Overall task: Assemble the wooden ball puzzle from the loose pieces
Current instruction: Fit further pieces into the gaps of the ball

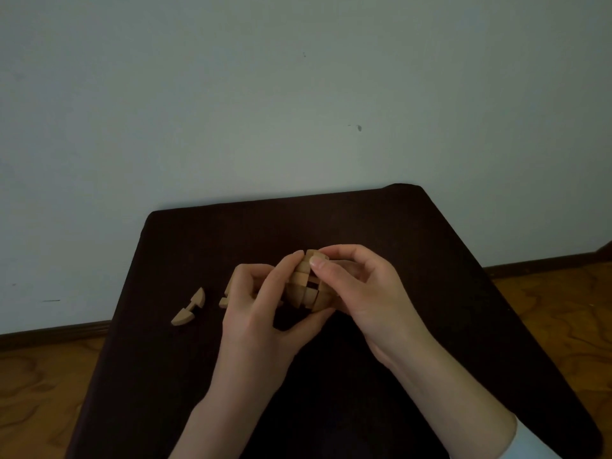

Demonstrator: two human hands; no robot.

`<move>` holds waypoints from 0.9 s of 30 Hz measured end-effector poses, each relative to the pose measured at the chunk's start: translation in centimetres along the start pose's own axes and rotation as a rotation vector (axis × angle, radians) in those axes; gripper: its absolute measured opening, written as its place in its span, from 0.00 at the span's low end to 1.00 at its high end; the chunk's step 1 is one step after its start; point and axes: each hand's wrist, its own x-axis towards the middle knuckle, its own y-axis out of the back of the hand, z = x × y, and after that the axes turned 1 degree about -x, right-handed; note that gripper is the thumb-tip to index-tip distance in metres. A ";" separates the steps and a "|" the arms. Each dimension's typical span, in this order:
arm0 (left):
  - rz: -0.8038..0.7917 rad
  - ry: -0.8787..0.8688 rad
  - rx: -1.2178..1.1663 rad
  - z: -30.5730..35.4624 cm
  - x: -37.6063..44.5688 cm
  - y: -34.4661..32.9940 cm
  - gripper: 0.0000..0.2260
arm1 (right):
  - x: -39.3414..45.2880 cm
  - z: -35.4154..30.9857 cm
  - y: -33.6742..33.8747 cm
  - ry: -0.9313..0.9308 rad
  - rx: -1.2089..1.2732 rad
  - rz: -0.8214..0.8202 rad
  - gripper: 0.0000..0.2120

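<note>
A partly built wooden ball puzzle [306, 284] of light interlocked pieces is held above the dark table [414, 246]. My left hand [261, 313] grips it from the left and below, thumb under it and fingers on its left face. My right hand [361, 286] holds its right side, with thumb and forefinger pinching the top piece. A loose piece [189, 308] with two curved ends lies on the table to the left. Another loose piece [226, 297] shows partly behind my left hand.
The dark cloth-covered table has its far edge [281, 202] close to a pale wall [265, 94]. Wooden floor [556, 309] lies on both sides, with a dark baseboard along the wall.
</note>
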 end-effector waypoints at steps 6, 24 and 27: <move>0.028 0.065 -0.006 -0.2 0.1 0.5 0.31 | 0.2 -0.2 0.7 0.108 -0.122 -0.139 0.16; -0.052 0.321 -0.361 -0.7 0.7 1.3 0.26 | 0.2 1.4 1.4 0.463 -0.627 -0.150 0.34; -0.021 0.300 -0.308 -0.8 0.4 1.0 0.23 | 0.0 1.2 1.5 0.461 -0.698 -0.194 0.33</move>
